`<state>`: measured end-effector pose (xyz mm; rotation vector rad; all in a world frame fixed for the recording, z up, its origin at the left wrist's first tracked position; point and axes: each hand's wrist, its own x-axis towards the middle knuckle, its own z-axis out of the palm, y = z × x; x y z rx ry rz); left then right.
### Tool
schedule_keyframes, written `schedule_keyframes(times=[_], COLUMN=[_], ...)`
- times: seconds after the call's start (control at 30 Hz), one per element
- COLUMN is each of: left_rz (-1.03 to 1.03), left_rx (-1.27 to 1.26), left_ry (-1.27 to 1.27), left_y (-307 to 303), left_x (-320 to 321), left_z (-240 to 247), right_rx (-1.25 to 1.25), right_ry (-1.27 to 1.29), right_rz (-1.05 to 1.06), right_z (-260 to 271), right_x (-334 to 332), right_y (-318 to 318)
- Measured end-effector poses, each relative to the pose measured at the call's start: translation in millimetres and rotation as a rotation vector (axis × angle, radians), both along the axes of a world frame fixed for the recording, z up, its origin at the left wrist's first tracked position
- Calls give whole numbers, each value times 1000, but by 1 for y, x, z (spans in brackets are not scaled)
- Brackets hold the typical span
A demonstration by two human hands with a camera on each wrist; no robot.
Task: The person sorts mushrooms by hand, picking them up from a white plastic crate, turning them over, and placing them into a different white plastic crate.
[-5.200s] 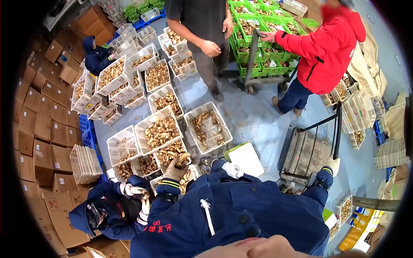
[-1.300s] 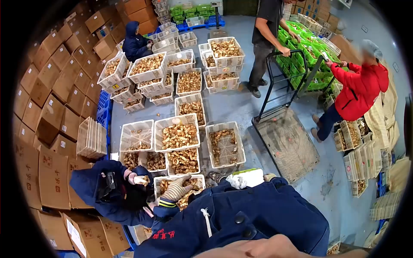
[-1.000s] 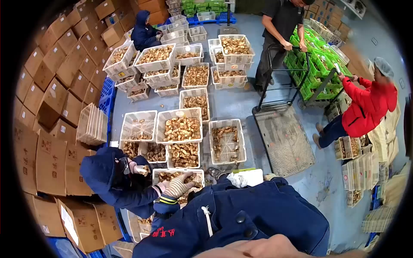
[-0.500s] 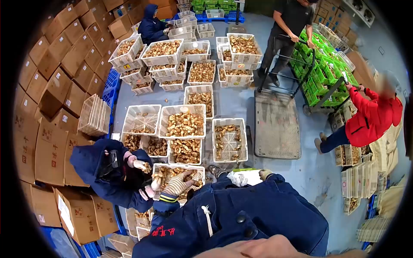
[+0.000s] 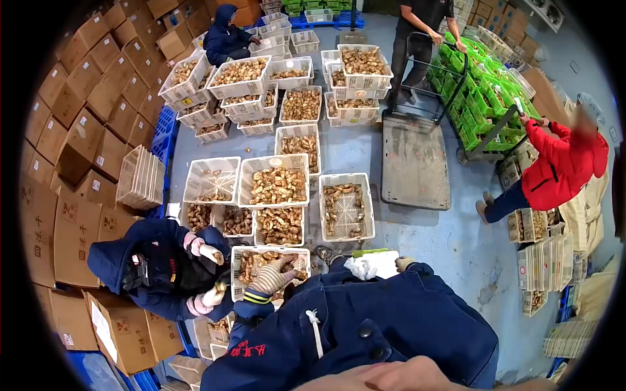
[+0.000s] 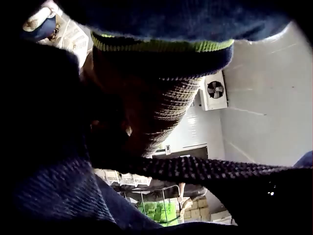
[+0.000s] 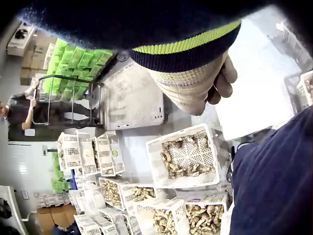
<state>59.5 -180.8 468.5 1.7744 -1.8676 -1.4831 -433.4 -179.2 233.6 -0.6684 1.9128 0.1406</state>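
Observation:
My left hand (image 5: pixel 270 277), in a striped knit glove, reaches over the near white crate (image 5: pixel 306 249) of brown mushrooms (image 5: pixel 255 262), its fingers extended and spread at the mushrooms. In the left wrist view that glove (image 6: pixel 164 110) is mostly in deep shadow. My right hand (image 5: pixel 403 263) hangs beside a flat white panel (image 5: pixel 386 262). In the right wrist view, the right hand (image 7: pixel 195 85) shows dark, loosely bent fingers with nothing held. At my left, a person in a hooded navy coat (image 5: pixel 156 260) has pale objects resembling mushrooms at both gloved hands.
Crates of mushrooms (image 5: pixel 279 186) stand ahead, with taller stacks behind. A sparsely filled crate (image 5: pixel 347 207) is on the floor. A person in a dark shirt holds the flatbed cart (image 5: pixel 416 159); one in red (image 5: pixel 561 166) stands by green crates (image 5: pixel 473 98). Cardboard boxes (image 5: pixel 72 150) line the left.
My right hand has left the cart's handle and come beside the white panel. The cart is now with the dark-shirted person. My left hand stays at the near crate; the neighbour's hands have shifted.

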Motion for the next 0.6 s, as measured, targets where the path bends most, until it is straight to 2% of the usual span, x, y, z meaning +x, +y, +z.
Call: schedule_keyframes(times=[0.13,0.23,0.27,0.37,0.4,0.43,0.47,0.5,0.53,0.57,0.6], left_rz=[-18,19,48,134,204,277,300,326,290,414,416], left_rx=[-79,-64,-28,-142,-78,-58,-48,-38,-43,36,-49], left_ry=[-71,-37,-65,-37,-65,13,52,86,-2,110,76], left_y=[4,7,10,21,26,33,38,39,40,50,57], left_x=[3,-4,-1,3,3,8,11,10,12,18,23], left_z=[-8,17,12,17,15,0,-7,2,15,-1,-5], right_rx=[-21,-48,-54,-56,-70,-91,-36,-31,-19,-5,8], right_ry=[-54,-79,-88,-72,-89,-102,-114,-102,-73,-38,-1], right_rz=[-28,-25,-24,111,244,373,239,283,368,452,542], right_z=[-18,-30,-34,-24,-53,-82,-121,-116,-109,-88,-63], right_x=[-5,-10,-12,-10,-21,-31,-32,-23,-19,-6,8], right_y=[-2,-2,-4,-13,-13,-13,-15,-21,-30,-41,-54])
